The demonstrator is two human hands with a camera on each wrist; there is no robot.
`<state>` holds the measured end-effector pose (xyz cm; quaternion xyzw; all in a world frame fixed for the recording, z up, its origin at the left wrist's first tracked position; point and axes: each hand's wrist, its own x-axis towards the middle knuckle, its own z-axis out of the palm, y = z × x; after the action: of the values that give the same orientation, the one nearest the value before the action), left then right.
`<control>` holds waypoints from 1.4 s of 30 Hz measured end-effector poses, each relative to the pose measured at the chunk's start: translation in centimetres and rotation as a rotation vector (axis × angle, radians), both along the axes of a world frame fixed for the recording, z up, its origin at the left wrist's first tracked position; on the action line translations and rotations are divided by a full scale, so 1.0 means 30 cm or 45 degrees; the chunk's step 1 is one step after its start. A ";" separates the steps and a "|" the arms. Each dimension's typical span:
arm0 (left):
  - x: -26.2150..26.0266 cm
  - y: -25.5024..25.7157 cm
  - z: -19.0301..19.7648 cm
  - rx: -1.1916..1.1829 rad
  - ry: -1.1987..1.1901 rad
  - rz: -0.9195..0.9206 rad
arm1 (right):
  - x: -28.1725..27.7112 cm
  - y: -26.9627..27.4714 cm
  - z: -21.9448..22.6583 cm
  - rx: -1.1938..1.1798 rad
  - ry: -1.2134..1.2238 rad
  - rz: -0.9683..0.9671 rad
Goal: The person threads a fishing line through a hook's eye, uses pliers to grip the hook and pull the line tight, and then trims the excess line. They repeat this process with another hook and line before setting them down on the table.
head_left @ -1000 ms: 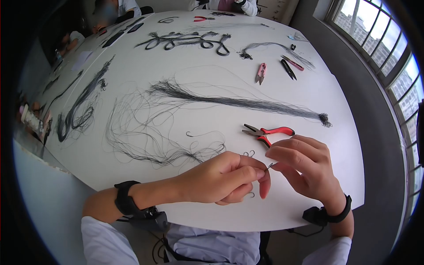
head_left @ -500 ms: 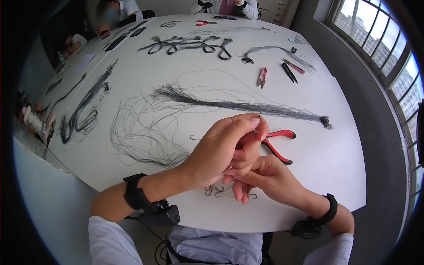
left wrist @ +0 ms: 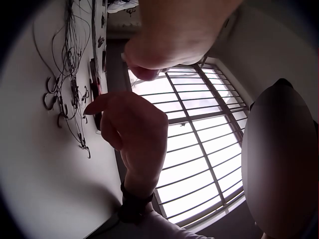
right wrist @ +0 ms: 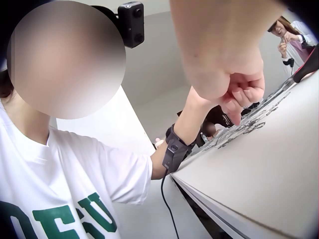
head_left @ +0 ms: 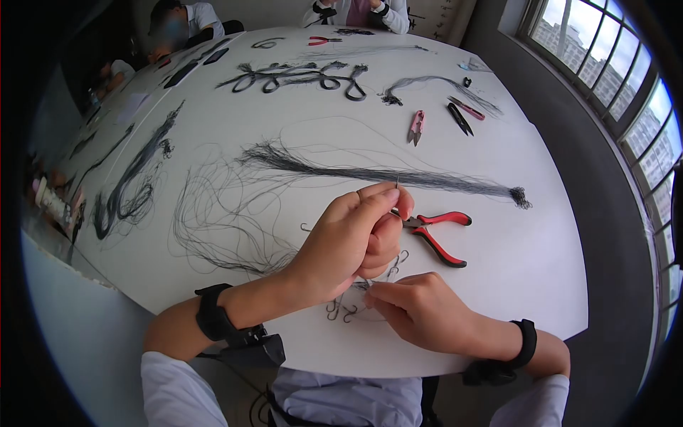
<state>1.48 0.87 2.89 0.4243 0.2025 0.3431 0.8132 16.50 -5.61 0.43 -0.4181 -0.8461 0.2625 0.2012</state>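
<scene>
In the head view, my left hand (head_left: 356, 238) is raised over the table, pinching a fish hook (head_left: 398, 182) between thumb and forefinger; only its thin shank shows, and the bend is hidden in the fingers. Lower and to the right, my right hand (head_left: 430, 313) has its fingertips right at the dark lines of several fish hooks (head_left: 348, 314) lying on the table. I cannot tell whether those fingers pinch a line. The left wrist view shows the right forefinger reaching towards the hooks (left wrist: 50, 101). Red-handled pliers (head_left: 440, 238) lie open just beyond the hands.
A long bundle of dark line (head_left: 398, 176) crosses the table (head_left: 512, 285), with loose tangled strands (head_left: 213, 213) at left. Pink snips (head_left: 417, 127), black snips (head_left: 460, 119) and looped bundles (head_left: 299, 77) lie farther back. People sit at the far side.
My left hand has risen from the hooks with the pinched fish hook turned upright. My right hand has come away from it, down to the hooks near the front edge.
</scene>
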 end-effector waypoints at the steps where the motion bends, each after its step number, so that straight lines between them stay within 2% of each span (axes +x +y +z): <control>1: -0.001 -0.003 -0.001 0.069 0.035 0.006 | 0.003 -0.001 0.000 -0.048 -0.029 0.037; 5: -0.013 0.006 -0.008 0.212 0.170 -0.026 | 0.030 0.012 0.022 0.102 0.102 0.082; 7: -0.021 0.003 -0.016 0.237 0.222 -0.084 | 0.053 0.029 0.090 0.183 0.205 -0.303; 9: -0.022 -0.004 -0.023 0.260 0.274 -0.147 | 0.084 0.072 0.089 0.347 0.371 -0.423; 11: -0.018 -0.009 -0.027 0.313 0.366 -0.240 | 0.096 0.086 0.114 0.292 0.350 -0.484; 14: -0.019 -0.008 -0.025 0.252 0.387 -0.323 | 0.118 0.106 0.092 0.480 0.295 -0.196; 16: -0.020 -0.013 -0.031 0.233 0.410 -0.389 | 0.125 0.100 0.089 0.457 0.295 -0.200; 24: -0.017 -0.011 -0.040 0.312 0.495 -0.306 | 0.136 0.104 0.048 0.327 0.410 -0.200; 27: -0.013 -0.013 -0.043 0.337 0.549 -0.305 | 0.148 0.110 0.029 0.454 0.379 -0.109; 31: -0.005 -0.014 -0.041 0.290 0.580 -0.220 | 0.145 0.097 0.026 0.310 0.470 -0.175; 33: -0.003 -0.013 -0.052 0.273 0.577 -0.116 | 0.147 0.092 0.030 0.092 0.543 -0.193; 34: -0.005 -0.011 -0.056 0.268 0.580 -0.117 | 0.146 0.091 0.026 0.087 0.546 -0.194; 36: -0.010 -0.008 -0.063 0.265 0.563 -0.097 | 0.143 0.091 0.020 -0.112 0.647 -0.240; 42: -0.007 -0.003 -0.065 0.013 0.469 -0.108 | 0.149 0.102 -0.004 0.000 0.607 -0.208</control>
<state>1.25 0.76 0.95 0.4921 0.3284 0.2260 0.7739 20.96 -2.56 0.32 -0.4112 -0.7381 0.3368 0.4156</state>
